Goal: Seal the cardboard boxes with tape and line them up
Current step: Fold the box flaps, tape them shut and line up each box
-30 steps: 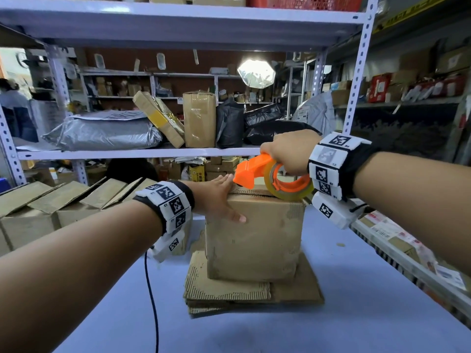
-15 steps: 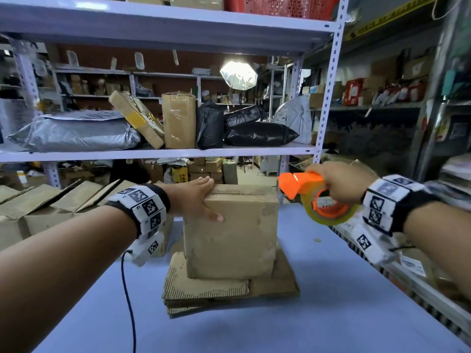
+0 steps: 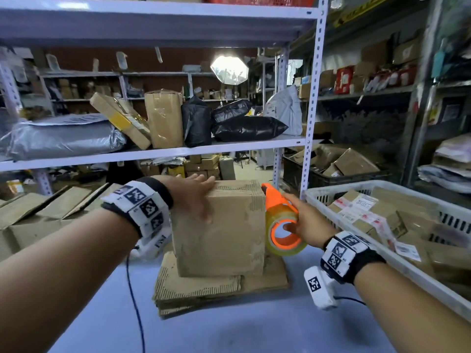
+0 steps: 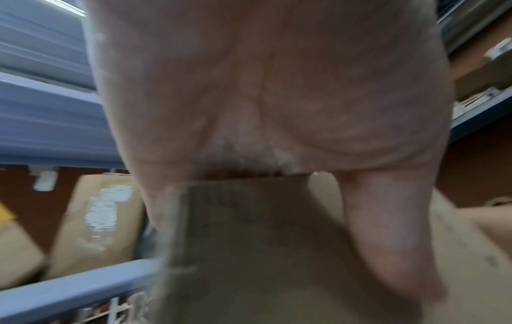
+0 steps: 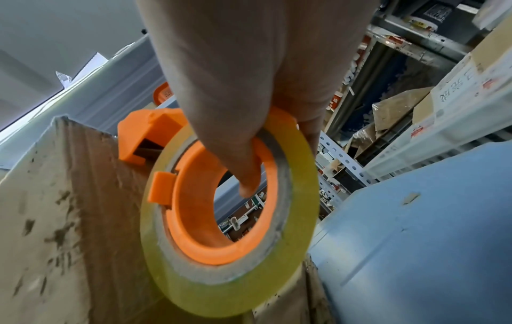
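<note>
Centrally on the blue table [image 3: 254, 332], a closed box [image 3: 219, 233] stands upright on flattened cardboard [image 3: 204, 286]. Left hand [image 3: 193, 197] lies flat over its top left edge, fingers straight, thumb down the near face. Right hand [image 3: 305, 225] grips the orange tape dispenser [image 3: 283, 225], a finger hooked through the roll's core, its cutter head touching the box's right side near the top. A white basket [image 3: 331, 197] of parcels sits right.

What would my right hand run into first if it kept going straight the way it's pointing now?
Most likely the cardboard box: the right hand points at its right side, and the tape dispenser it grips already sits at that face, so the dispenser would press in first.
</note>
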### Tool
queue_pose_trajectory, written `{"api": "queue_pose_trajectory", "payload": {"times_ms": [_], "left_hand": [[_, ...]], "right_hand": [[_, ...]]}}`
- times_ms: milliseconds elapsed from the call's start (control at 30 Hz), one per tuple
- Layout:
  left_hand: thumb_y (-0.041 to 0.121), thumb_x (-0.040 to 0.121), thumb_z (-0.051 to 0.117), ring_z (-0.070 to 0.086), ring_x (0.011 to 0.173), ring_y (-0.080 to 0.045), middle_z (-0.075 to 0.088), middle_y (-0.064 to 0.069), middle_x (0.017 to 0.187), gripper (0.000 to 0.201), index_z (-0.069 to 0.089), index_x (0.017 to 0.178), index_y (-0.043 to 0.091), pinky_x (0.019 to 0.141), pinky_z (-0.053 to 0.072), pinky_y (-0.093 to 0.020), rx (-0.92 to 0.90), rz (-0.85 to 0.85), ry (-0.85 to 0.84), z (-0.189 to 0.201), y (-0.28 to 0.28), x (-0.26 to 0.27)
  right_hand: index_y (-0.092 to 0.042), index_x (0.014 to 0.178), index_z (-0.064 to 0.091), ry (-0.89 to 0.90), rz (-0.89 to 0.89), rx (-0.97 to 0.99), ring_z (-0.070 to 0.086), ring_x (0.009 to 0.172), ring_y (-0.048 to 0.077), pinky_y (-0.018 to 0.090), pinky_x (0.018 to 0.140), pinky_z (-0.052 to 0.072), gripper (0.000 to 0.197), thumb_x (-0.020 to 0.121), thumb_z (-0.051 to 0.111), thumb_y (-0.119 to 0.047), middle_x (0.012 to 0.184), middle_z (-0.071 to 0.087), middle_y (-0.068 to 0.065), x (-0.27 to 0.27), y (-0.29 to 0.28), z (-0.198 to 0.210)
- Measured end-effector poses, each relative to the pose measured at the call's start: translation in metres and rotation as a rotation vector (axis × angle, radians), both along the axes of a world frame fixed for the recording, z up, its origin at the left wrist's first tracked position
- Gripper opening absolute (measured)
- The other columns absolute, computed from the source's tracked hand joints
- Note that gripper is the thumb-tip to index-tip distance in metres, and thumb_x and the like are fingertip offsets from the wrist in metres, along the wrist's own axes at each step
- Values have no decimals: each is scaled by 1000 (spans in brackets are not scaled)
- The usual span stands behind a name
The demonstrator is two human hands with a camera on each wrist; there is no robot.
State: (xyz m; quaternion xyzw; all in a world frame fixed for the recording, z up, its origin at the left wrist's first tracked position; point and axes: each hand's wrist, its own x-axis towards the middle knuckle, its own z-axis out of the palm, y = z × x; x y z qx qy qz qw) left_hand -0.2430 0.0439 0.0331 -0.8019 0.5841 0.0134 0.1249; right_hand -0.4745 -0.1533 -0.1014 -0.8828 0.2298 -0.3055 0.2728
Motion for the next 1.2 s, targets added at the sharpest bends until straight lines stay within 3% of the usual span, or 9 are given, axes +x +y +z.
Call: {"api": "queue_pose_trajectory", "payload": {"times_ms": [100, 233, 333, 467, 633, 733, 867, 1033, 1200], "left_hand": [[72, 88, 55, -7, 156, -17, -5, 5, 170, 100, 0, 161, 30, 123, -4, -58, -106, -145, 97, -8, -15, -36], [74, 87, 53, -5, 156, -21, -5, 4, 170, 101, -1, 161, 31, 121, 0, -63, -107, -170, 80, -11, -34, -61], [74, 87, 53, -5, 156, -23, -6, 2, 170, 97, -1, 160, 40, 120, -1, -65, -106, -173, 99, -10, -35, -59], [76, 86, 51, -8, 156, -24, -6, 1, 170, 90, -1, 156, 54, 121, -3, -63, -128, -178, 148, -13, -27, -47], [78, 86, 49, -12, 155, -24, -9, 3, 170, 90, -1, 157, 51, 121, -10, -58, -87, -143, 173, -9, -30, -39], [86, 76, 49, -13, 155, -23, -12, 5, 169, 102, -4, 156, 50, 121, -11, -58, -72, -38, 174, -7, -23, -17], [96, 54, 42, -14, 154, -24, -13, 6, 169, 120, -6, 155, 54, 122, -11, -56, -83, 26, 203, -12, -7, 7], [95, 60, 44, -8, 156, -22, -8, 7, 169, 113, -2, 155, 54, 121, -8, -50, -128, 3, 187, -16, -9, 6], [87, 74, 50, -6, 156, -22, -6, 7, 169, 102, -1, 156, 52, 122, -6, -49, -152, 0, 180, -17, -6, 4]], "right_hand": [[-37, 147, 37, 20, -10, -41, 64, 110, 15, 40, 94, 53, 82, 81, 79, -13, 124, 66, -4, -2, 1, -1], [-37, 141, 38, 47, -55, 0, 64, 102, 15, 35, 85, 53, 78, 79, 81, -15, 120, 66, -3, -5, 0, -1], [-36, 129, 42, 36, -64, 57, 66, 94, 18, 42, 84, 55, 65, 80, 79, -14, 105, 68, -3, 0, -1, -1], [-31, 121, 48, 14, -92, 28, 66, 86, 20, 46, 79, 55, 50, 85, 63, -2, 92, 67, -1, 10, -2, -1], [-35, 120, 45, 50, -124, 22, 63, 80, 25, 36, 66, 51, 59, 83, 52, 11, 87, 64, 4, 2, -4, -9], [-34, 125, 45, 42, -129, 35, 64, 83, 22, 34, 68, 50, 63, 82, 51, 12, 92, 65, 2, 0, -5, -12], [-35, 125, 47, 61, -129, 1, 64, 77, 16, 26, 58, 47, 64, 81, 51, 10, 87, 65, -4, 6, -8, -10], [-33, 130, 47, 49, -132, 27, 65, 84, 18, 37, 70, 53, 66, 81, 51, 10, 93, 66, 0, 4, -8, -13], [-36, 128, 46, 45, -113, 24, 63, 79, 15, 26, 60, 45, 66, 82, 50, 11, 88, 65, -6, 3, -7, -14]]}}
